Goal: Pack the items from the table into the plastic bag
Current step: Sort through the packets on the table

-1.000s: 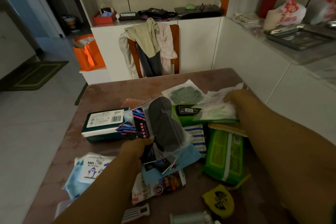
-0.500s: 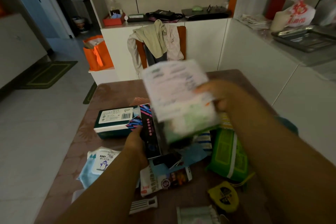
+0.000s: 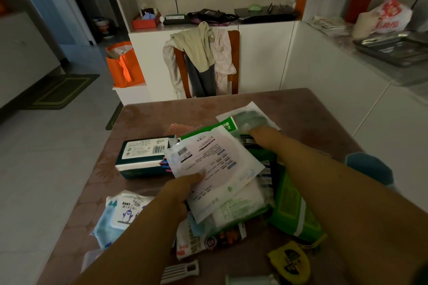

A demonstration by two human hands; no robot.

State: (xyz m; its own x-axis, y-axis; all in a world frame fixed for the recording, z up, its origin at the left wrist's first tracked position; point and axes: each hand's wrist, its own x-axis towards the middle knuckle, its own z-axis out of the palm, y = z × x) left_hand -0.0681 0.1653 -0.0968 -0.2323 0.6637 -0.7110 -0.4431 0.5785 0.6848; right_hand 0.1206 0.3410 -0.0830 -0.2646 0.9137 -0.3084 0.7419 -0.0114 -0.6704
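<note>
Hands meet over the counter [image 3: 305,109] clutter: the left hand [image 3: 179,192] pinches a white printed packet [image 3: 215,169] at mid-counter, thumb on top. The right hand [image 3: 261,137] reaches toward the far edge onto a clear pouch [image 3: 250,118]; its grip I cannot tell.

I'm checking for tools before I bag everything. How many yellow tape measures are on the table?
1. The yellow tape measure lies at the table's near right edge, just in front of the green wipes pack. The pile could hide more.
</note>
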